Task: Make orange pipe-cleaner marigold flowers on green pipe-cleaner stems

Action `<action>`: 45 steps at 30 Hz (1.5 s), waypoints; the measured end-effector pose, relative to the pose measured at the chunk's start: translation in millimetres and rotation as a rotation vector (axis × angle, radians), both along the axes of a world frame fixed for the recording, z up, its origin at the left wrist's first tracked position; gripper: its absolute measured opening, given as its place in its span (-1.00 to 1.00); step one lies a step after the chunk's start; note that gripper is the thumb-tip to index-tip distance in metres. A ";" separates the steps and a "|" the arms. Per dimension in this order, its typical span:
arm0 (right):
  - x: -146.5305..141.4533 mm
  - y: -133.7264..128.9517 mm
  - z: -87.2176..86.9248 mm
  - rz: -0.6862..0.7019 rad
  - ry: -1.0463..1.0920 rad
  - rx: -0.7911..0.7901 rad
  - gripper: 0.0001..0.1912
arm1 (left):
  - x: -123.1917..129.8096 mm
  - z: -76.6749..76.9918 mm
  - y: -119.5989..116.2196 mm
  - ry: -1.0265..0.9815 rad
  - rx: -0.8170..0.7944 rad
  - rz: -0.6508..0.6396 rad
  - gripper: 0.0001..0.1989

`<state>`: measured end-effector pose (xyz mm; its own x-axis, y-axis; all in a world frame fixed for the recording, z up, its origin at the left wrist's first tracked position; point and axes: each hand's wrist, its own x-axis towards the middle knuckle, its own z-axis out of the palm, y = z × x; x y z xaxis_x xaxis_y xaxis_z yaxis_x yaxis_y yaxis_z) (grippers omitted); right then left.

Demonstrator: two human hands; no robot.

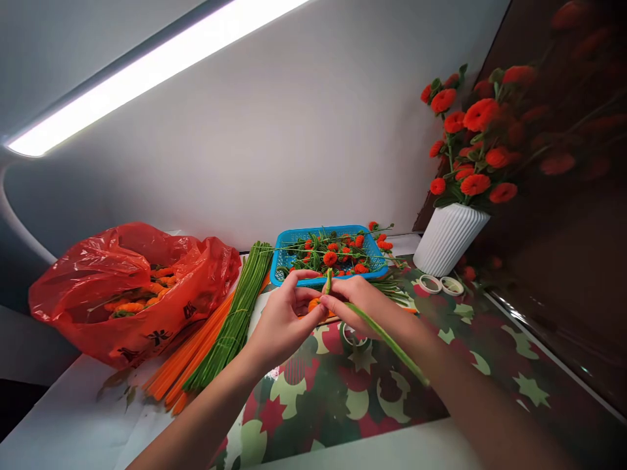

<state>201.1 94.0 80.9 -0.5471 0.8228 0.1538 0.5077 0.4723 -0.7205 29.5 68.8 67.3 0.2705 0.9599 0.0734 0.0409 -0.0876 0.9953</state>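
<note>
Watching from beside the white desk (73, 411), I see two bare hands meet above the green, dark-red and cream patterned mat (337, 398), just in front of the near rim of the blue plastic mesh basket (280, 261); the left hand (287, 310) is narrowed to a pinch, its fingertips about a small orange fuzzy ball (314, 303); the right hand (357, 297) is closed on a long green fuzzy strip (392, 343), whose short end stands up between the hands while its long tail slants out toward the mat's near right side; whether the right thumb also presses the ball, I cannot tell.

Both pieces look feather-light; the pile should be soft and grippy rather than slippery, and the strip probably has a thin wire core, so it would bend easily and keep its bend; the ball seems the more delicate, likely to flatten under a hard squeeze, so a light hold low on its sides looks best; the strip is better taken close to the ball, since its long tail would sway and twist if held far out; its cut ends might prick.
</note>
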 end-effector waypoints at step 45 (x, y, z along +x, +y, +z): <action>-12.2 2.8 -15.4 -0.048 0.877 -0.851 -0.67 | -16.6 -16.7 14.3 0.381 0.882 0.013 -0.55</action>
